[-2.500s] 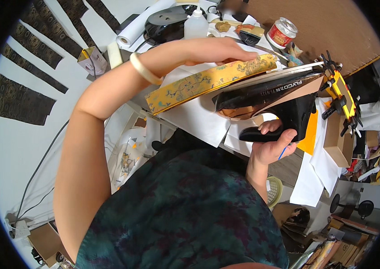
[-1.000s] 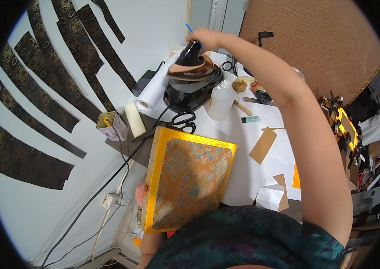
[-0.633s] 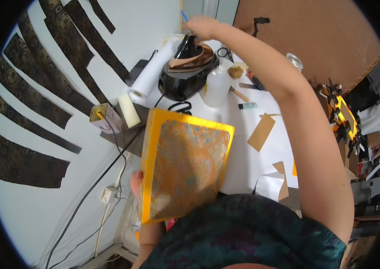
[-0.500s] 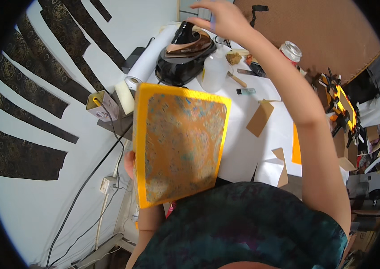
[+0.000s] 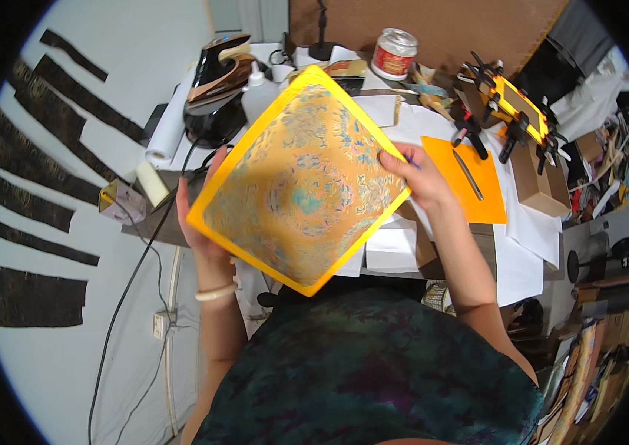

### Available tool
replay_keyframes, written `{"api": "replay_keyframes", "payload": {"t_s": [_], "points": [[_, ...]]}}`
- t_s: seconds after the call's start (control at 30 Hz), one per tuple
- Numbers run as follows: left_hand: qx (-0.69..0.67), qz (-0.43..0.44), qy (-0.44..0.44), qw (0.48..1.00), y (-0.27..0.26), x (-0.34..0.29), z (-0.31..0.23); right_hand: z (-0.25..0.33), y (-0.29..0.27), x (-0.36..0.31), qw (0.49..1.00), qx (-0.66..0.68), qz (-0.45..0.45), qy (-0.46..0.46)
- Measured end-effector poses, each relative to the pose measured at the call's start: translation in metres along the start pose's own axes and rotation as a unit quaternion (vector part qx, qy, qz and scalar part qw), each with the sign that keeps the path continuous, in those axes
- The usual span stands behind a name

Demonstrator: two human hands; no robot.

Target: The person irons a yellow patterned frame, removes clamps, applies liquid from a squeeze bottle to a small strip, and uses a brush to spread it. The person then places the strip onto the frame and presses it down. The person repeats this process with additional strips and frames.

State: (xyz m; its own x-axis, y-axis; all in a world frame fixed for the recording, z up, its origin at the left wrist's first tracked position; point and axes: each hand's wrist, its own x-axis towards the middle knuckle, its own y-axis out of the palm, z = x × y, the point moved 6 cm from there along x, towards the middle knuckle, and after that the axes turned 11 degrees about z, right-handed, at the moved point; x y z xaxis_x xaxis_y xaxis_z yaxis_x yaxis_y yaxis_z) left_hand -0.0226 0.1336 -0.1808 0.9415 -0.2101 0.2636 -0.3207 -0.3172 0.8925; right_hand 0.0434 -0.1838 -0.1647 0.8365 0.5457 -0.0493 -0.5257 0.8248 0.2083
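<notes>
A square board covered in patterned gold and teal fabric with a yellow border is held up over the worktable, turned like a diamond. My left hand grips its left edge from behind, fingers curled around the border. My right hand holds the right corner, with a thin blue pen-like thing tucked between the fingers. A black and brown clothes iron rests on its stand at the far left of the table, its cord running down toward me.
An orange sheet with a metal tool lies to the right, beside a clamped yellow frame. A red-labelled jar stands at the back. A white paper roll, white box and dark fabric strips on the wall surround the table.
My right hand left the iron at the back of the table and came down to take the board's right corner. The board has been lifted higher and rotated.
</notes>
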Motion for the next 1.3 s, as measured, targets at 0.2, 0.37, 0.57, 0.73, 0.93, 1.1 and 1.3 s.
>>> {"api": "replay_keyframes", "payload": {"t_s": [0.2,0.37,0.57,0.73,0.93,1.1,1.3], "points": [[0.379,-0.133,0.05,0.914,-0.018,0.011,0.062,-0.042,-0.028,-0.061,0.976,0.096,-0.189,-0.051],[0.423,-0.106,0.024,0.9,-0.007,0.034,0.084,-0.046,-0.042,-0.099,0.955,-0.036,-0.275,-0.103],[0.42,-0.09,-0.073,0.9,0.0,0.06,0.113,-0.044,-0.038,-0.128,0.889,-0.196,-0.384,-0.155],[0.488,-0.093,-0.131,0.858,-0.044,0.073,0.136,-0.066,-0.046,-0.136,0.864,-0.249,-0.426,-0.103],[0.501,-0.124,-0.165,0.841,-0.072,0.08,0.15,-0.091,-0.053,-0.146,0.837,-0.262,-0.472,-0.093],[0.472,-0.088,-0.153,0.864,-0.071,0.087,0.155,-0.087,-0.055,-0.147,0.816,-0.295,-0.494,-0.046],[0.451,-0.098,-0.147,0.875,-0.071,0.097,0.159,-0.097,-0.068,-0.146,0.813,-0.266,-0.512,-0.08]]}}
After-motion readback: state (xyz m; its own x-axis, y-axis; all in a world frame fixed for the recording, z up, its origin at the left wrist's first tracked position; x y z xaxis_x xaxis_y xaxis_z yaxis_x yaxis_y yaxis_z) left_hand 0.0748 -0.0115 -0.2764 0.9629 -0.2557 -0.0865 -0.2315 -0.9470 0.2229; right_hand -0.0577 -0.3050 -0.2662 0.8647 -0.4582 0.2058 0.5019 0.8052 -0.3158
